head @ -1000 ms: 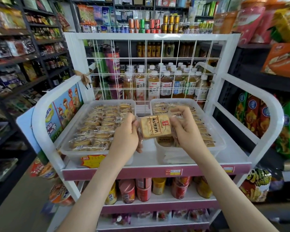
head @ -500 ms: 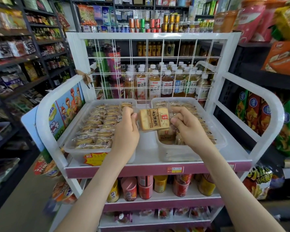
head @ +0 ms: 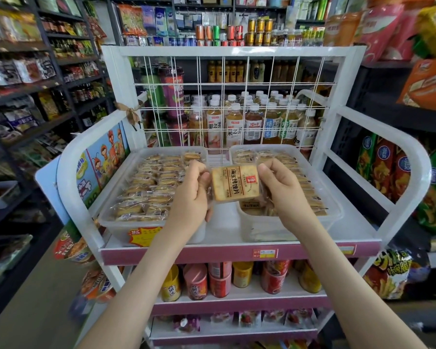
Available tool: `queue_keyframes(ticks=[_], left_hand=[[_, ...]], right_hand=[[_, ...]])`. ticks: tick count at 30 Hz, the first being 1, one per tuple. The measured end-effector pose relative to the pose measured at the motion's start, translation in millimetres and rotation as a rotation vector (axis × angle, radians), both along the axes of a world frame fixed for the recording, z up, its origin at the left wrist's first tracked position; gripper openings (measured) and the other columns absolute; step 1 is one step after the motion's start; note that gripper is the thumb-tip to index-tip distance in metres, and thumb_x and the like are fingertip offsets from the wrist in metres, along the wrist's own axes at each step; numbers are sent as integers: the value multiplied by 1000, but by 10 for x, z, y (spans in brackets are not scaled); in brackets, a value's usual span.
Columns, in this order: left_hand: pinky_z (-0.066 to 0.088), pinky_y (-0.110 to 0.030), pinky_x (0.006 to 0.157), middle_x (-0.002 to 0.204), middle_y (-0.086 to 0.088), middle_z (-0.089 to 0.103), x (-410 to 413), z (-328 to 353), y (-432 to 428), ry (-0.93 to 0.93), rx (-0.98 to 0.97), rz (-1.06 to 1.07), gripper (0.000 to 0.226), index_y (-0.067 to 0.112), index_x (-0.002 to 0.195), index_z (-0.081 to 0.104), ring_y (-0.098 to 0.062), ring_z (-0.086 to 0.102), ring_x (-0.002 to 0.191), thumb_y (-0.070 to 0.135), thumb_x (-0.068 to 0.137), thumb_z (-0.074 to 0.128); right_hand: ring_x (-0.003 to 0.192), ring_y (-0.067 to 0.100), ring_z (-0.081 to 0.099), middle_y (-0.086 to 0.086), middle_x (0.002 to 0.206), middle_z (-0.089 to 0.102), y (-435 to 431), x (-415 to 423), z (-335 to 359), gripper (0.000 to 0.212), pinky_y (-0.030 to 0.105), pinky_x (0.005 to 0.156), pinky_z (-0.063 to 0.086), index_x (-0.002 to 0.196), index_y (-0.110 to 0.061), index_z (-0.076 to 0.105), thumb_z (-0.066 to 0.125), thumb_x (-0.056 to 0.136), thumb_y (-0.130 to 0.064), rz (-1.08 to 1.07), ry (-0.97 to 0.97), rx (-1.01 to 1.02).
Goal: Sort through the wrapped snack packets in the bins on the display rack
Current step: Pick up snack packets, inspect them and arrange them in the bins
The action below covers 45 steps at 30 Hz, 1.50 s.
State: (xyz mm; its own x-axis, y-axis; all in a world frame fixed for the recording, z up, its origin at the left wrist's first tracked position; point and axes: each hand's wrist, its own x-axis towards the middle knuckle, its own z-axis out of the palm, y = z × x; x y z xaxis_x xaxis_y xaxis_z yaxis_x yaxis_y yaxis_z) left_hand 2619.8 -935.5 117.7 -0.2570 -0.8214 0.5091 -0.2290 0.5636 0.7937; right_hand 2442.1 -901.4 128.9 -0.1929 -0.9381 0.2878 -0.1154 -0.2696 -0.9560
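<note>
A wrapped snack packet [head: 234, 182], tan with dark lettering in clear film, is held up over the gap between two clear bins on the white display rack [head: 239, 239]. My left hand [head: 191, 195] pinches its left edge and my right hand [head: 285, 187] pinches its right edge. The left bin [head: 103, 217] is packed with several rows of similar packets. More packets lie along the far side of the right bin [head: 335, 210], and its near part shows bare plastic.
A white wire grid [head: 227, 96] backs the top shelf, with drink bottles [head: 249, 124] behind it. Cans [head: 219, 280] fill the rack's lower shelf. Stocked store shelves stand left and right; an aisle floor [head: 35, 298] opens at the lower left.
The packet has been raised a little and turned to face me more squarely. My right hand came off the right bin's packets and took the packet's right edge.
</note>
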Motion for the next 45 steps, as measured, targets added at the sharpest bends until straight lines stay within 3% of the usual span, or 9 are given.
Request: queue_keyframes(ticks=[9,13,19,21,26,34,39,42,45], left_hand=[[32,-27,35,71,-25,53,-84,-48,18,88,32,153,24,28,85,35,-17,41,37,18,106,29],[36,-25,36,70,-18,56,-116,-75,-30,-24,65,169,16,13,93,40,-15,48,40,20,105,32],[48,-22,75,105,5,56,-155,63,33,-225,-118,240,28,14,123,49,-3,54,85,29,100,47],[45,-22,90,118,10,55,-226,126,106,-220,-77,110,36,21,131,48,-3,54,104,39,100,43],[42,-4,72,99,16,57,-364,187,164,-34,111,-23,36,23,118,48,4,56,90,48,92,50],[54,-26,78,95,1,63,-331,53,49,135,244,-114,7,35,104,47,-10,63,85,30,100,45],[52,-47,95,115,-5,65,-325,-21,19,268,422,-145,19,28,114,56,-23,65,108,29,103,40],[54,-45,90,111,-5,67,-298,-20,2,443,536,-115,24,33,106,57,-23,68,100,24,105,35],[59,-40,79,111,-8,68,-284,-29,-18,568,603,-131,25,32,107,57,-24,70,96,22,105,34]], right_hand=[[68,23,63,2,75,67,8,111,-61,23,38,57,53,78,-22,51,46,100,-23,-262,89,-118],[52,14,53,6,77,67,-10,65,-44,24,25,41,40,78,-21,50,44,101,-26,-217,5,-21],[58,14,50,9,74,59,-53,21,78,18,38,54,43,85,-20,48,43,101,-25,-278,194,-112],[56,1,50,-3,69,56,-32,80,130,12,23,56,43,90,-14,47,44,101,-19,-250,308,-170],[54,-6,54,-17,61,54,21,261,137,18,8,52,36,93,-9,48,39,96,6,84,441,-214],[62,21,59,7,67,59,-62,112,49,15,30,61,53,100,-3,57,43,94,-2,414,-47,-147],[60,20,56,4,64,56,-77,-8,57,10,37,61,48,98,-11,56,49,91,-9,226,-235,-171],[63,15,52,0,71,53,-119,-95,38,8,36,61,46,99,-16,55,56,94,-10,-137,-51,-122],[68,14,55,5,83,56,-90,-144,32,10,22,58,50,101,-19,56,60,93,-20,-128,113,27]])
